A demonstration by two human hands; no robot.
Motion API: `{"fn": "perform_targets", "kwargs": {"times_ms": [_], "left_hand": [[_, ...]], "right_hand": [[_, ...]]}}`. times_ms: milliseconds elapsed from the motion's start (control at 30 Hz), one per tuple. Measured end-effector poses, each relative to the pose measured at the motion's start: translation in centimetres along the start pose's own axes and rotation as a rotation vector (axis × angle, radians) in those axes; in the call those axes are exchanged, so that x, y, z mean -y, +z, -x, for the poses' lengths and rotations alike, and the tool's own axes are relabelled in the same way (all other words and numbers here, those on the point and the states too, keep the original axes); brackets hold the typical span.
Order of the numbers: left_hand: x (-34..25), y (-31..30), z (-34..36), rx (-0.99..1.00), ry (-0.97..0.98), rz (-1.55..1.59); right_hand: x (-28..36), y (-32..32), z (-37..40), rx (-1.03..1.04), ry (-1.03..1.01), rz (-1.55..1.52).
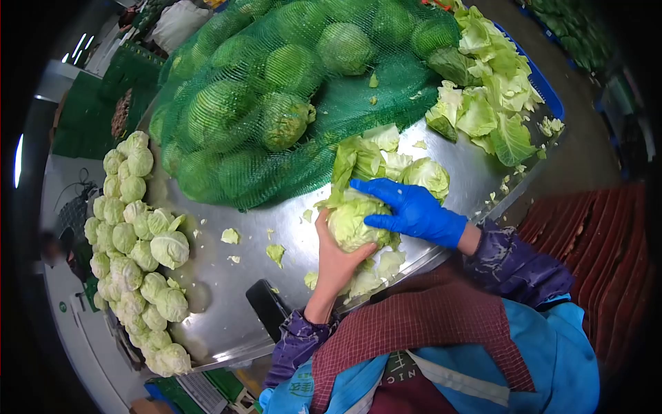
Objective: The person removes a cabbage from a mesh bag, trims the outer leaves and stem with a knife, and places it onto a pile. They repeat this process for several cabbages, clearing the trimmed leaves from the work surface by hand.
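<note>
A pale green cabbage (350,224) is held between my two hands near the front edge of the metal table. My bare left hand (339,257) wraps its near left side, thumb and fingers spread around it. My right hand (412,212), in a blue glove, grips the cabbage from the right, with fingers over its top and side. Loose outer leaves (358,160) stand just behind the cabbage, partly touching it. Another cabbage (427,177) lies behind my right hand. Leaf scraps (389,264) are under and beside the held cabbage.
A green mesh sack (241,148) full of cabbages covers the table's back. Trimmed cabbages (127,238) are piled along the left edge. Discarded leaves (493,103) heap at the back right, by a blue crate (548,86). A dark flat object (267,307) lies at the front edge.
</note>
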State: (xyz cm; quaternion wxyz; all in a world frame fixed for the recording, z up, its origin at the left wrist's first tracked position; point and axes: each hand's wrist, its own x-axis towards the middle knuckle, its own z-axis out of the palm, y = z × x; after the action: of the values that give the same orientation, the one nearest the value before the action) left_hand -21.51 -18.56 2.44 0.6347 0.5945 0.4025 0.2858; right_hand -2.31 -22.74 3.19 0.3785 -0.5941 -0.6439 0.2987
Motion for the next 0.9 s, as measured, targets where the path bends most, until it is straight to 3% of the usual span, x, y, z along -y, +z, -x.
{"fn": "perform_targets", "kwargs": {"times_ms": [67, 167, 367, 433, 467, 533, 567, 633, 667, 700, 767, 867, 900], "left_hand": [[1.4, 0.0, -0.8, -0.022, 0.023, -0.182], [1.7, 0.0, -1.5, -0.046, 0.052, -0.403], [1.0, 1.4, -1.7, -0.077, 0.170, -0.611], [0.8, 1.6, -0.9, -0.069, 0.202, -0.661], [0.8, 1.5, -0.5, -0.067, 0.228, -0.656], [1.0, 1.5, -0.1, -0.088, 0.266, -0.625], [1.1, 1.5, 0.2, -0.083, 0.259, -0.622], [1.0, 1.4, 0.2, -0.070, 0.265, -0.625], [0.9, 1.6, 0.0, -0.073, 0.269, -0.621], [0.7, 1.9, -0.1, -0.076, 0.275, -0.638], [0.7, 2.2, 0.2, -0.071, 0.279, -0.656], [0.4, 2.5, 0.3, -0.045, 0.328, -0.683], [0.4, 2.4, 0.4, -0.049, 0.327, -0.685]], "right_hand": [[-0.1, 1.4, 0.4, -0.076, -0.068, 0.267], [-1.3, 2.3, 0.3, -0.142, -0.069, 0.395], [-4.6, 0.7, -0.3, -0.137, -0.149, 0.388], [-7.4, -0.2, -0.6, -0.172, 0.065, 0.336], [-7.8, -0.6, -0.9, -0.179, 0.067, 0.334], [-6.6, -2.2, -1.3, -0.130, 0.427, 0.333], [-6.0, -2.6, -1.2, -0.126, 0.435, 0.333], [-4.0, -3.7, -2.0, -0.175, 0.287, 0.131], [-1.9, -3.9, -1.7, -0.197, 0.111, 0.155], [1.2, -4.2, -1.7, -0.075, 0.183, 0.274], [3.2, -2.7, -1.3, 0.005, 0.088, 0.288], [-0.3, -0.2, -1.5, 0.038, 0.051, 0.386], [-1.6, -0.2, -1.6, -0.064, 0.029, 0.360]]}}
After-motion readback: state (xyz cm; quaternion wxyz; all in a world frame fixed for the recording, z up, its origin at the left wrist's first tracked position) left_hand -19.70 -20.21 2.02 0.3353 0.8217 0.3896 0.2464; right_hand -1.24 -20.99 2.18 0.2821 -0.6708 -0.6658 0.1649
